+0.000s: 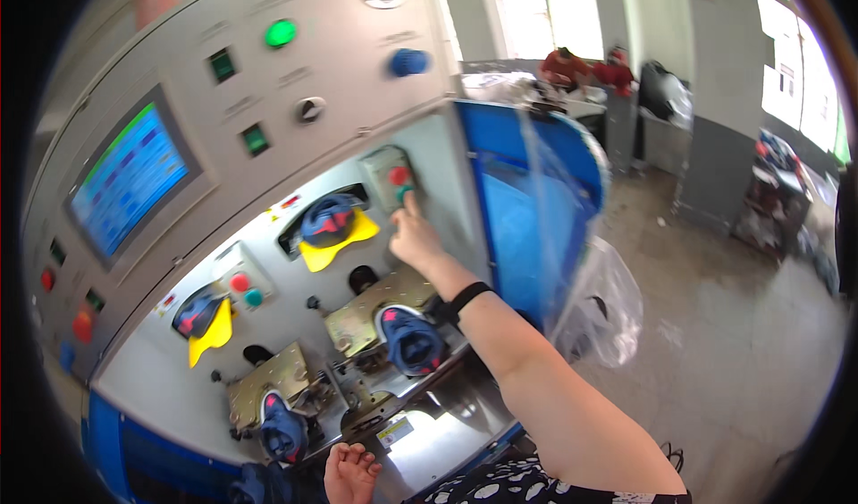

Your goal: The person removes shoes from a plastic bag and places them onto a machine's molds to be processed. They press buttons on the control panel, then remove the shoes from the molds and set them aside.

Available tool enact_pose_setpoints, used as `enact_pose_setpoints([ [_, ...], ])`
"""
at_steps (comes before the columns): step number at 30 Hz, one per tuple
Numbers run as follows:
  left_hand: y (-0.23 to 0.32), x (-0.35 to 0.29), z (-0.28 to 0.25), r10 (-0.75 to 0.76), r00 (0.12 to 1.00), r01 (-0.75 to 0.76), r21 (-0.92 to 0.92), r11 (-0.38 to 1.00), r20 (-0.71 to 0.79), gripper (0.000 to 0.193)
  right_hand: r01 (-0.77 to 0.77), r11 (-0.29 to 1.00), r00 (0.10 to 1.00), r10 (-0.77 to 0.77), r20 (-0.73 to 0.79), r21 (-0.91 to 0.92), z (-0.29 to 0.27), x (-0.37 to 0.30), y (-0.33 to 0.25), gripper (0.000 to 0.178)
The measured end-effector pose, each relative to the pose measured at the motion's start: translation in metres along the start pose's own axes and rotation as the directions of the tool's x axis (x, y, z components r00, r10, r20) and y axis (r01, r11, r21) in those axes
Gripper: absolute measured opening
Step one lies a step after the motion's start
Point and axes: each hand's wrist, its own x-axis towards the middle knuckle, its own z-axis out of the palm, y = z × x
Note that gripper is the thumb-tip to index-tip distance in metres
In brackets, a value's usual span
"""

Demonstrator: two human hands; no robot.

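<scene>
My right hand (416,238) reaches up into the machine bay, its index fingertip on the green button (405,193) of a small control box. A red button (398,175) sits just above it. Low at the front, my left hand (351,474) is empty, its fingers curled in. Two dark blue shoe uppers with pink marks, a right one (414,341) and a left one (284,428), sit at the front of metal clamp plates. On the back wall, two more blue pieces with yellow flaps, one upper right (329,222) and one lower left (202,319), fill the wall openings.
Above the bay slopes a grey panel with a lit screen (134,178) and a green lamp (280,33). A second button box (239,276) is on the bay's left. Right of the machine are a blue bin (500,236) and a plastic bag (612,303). Another person (563,68) sits far back.
</scene>
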Motion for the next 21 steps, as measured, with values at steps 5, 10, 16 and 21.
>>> enact_pose_setpoints([
  [5, -0.021, 0.030, 0.020, -0.121, 0.992, 0.115, 0.125, 0.985, 0.038, 0.026, 0.445, 0.860, 0.879, -0.368, -0.302, 0.248, -0.079, -0.098, -0.046, 0.019],
  [10, -0.034, 0.067, -0.015, -0.326, 0.906, 0.327, 0.040, 0.944, 0.271, 0.038, 0.750, 0.636, 0.620, -0.579, -0.529, 0.182, -0.217, -0.200, 0.001, 0.016],
  [16, -0.069, 0.081, 0.068, -0.297, 0.940, 0.335, 0.279, 0.900, -0.170, 0.022, -0.183, 0.983, 0.977, 0.182, -0.113, -0.002, -0.260, -0.209, 0.150, 0.018],
  [21, -0.084, 0.087, 0.092, -0.306, 0.939, 0.343, 0.359, 0.868, -0.159, 0.018, 0.081, 0.678, 0.988, 0.041, 0.148, -0.731, -0.221, -0.254, 0.212, 0.044],
])
